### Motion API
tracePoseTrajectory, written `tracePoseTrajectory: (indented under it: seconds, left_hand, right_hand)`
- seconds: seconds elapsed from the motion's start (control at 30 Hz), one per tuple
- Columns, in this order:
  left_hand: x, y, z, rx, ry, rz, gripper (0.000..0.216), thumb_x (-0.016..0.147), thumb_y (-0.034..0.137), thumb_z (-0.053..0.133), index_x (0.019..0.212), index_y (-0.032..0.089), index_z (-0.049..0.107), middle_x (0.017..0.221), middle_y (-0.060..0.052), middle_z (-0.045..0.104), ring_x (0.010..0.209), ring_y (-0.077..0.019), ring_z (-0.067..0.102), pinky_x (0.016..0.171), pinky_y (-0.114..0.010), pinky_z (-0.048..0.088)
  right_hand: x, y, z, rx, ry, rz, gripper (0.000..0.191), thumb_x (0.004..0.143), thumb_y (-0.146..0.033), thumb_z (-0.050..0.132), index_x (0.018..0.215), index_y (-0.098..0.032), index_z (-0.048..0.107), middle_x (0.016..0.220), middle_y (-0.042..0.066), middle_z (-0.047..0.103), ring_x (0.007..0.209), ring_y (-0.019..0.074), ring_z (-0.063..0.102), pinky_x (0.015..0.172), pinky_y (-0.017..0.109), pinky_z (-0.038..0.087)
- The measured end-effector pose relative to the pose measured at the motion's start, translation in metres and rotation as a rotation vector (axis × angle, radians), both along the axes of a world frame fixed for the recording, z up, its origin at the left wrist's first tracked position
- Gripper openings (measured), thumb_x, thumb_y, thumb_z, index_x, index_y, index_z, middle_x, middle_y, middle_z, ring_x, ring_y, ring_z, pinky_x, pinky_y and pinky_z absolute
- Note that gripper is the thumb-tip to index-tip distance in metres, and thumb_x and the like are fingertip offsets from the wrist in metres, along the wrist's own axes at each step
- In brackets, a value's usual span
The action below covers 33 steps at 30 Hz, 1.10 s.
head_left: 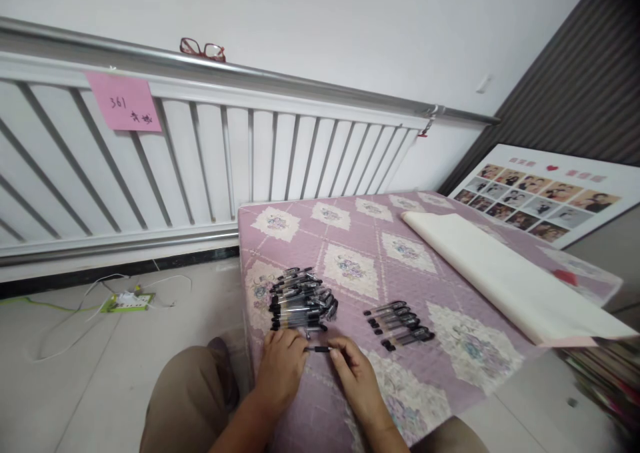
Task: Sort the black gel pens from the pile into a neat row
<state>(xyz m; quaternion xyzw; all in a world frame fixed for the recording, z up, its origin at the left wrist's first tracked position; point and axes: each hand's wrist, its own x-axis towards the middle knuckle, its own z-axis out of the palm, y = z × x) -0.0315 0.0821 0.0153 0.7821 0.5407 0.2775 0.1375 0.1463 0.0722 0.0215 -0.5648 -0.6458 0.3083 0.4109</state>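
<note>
A slim black pen (320,349) is stretched level between my two hands, low over the near part of the cloth-covered surface. My left hand (284,361) grips one end of it with closed fingers. At the other end, the thumb and fingers of my right hand (354,367) pinch it. Just beyond my left hand lies a heap of black-and-clear pens (300,299), stacked in rough rows. To the right of my right hand, a smaller group of similar pens (399,323) lies side by side.
A purple flowered cloth (310,223) covers the surface. Rolled cream sheet (480,266) and a photo board (545,189) are on the right. Behind runs a white radiator (260,153) with red glasses (203,49) and a pink note (124,103). A power strip (129,301) lies on the floor.
</note>
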Motion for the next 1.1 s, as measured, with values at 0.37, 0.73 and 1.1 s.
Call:
tracePoseTrajectory:
  seconds: [0.37,0.73,1.1]
  left_hand:
    - [-0.0009,0.0002,0.0008,-0.02,-0.025,-0.006,0.014,0.088,0.018,0.053,0.092,0.025,0.064,0.099,0.0,0.062,0.097,-0.0205,0.052,0.091,-0.04,0.034]
    - [-0.0008,-0.0007,0.0022,-0.033,-0.014,0.004,0.014,0.087,0.018,0.053,0.092,0.025,0.064,0.099,0.0,0.062,0.097,-0.0204,0.052,0.091,-0.04,0.033]
    - [-0.001,-0.0001,0.0042,-0.053,-0.01,-0.008,0.015,0.088,0.016,0.052,0.09,0.025,0.064,0.097,0.001,0.062,0.096,-0.0191,0.052,0.091,-0.039,0.032]
  right_hand:
    - [-0.0011,-0.0011,0.0019,0.012,0.004,-0.009,0.02,0.086,-0.037,0.051,0.083,-0.02,0.062,0.077,0.002,0.061,0.074,0.0178,0.058,0.07,0.027,0.046]
    - [-0.0007,-0.0017,0.0008,0.012,0.003,-0.027,0.018,0.085,-0.036,0.054,0.086,-0.02,0.062,0.077,0.002,0.061,0.073,0.0173,0.058,0.069,0.026,0.046]
    - [-0.0031,-0.0015,0.0048,0.027,-0.042,-0.031,0.026,0.086,-0.039,0.052,0.07,-0.02,0.059,0.068,0.0,0.059,0.068,0.0162,0.056,0.065,0.025,0.045]
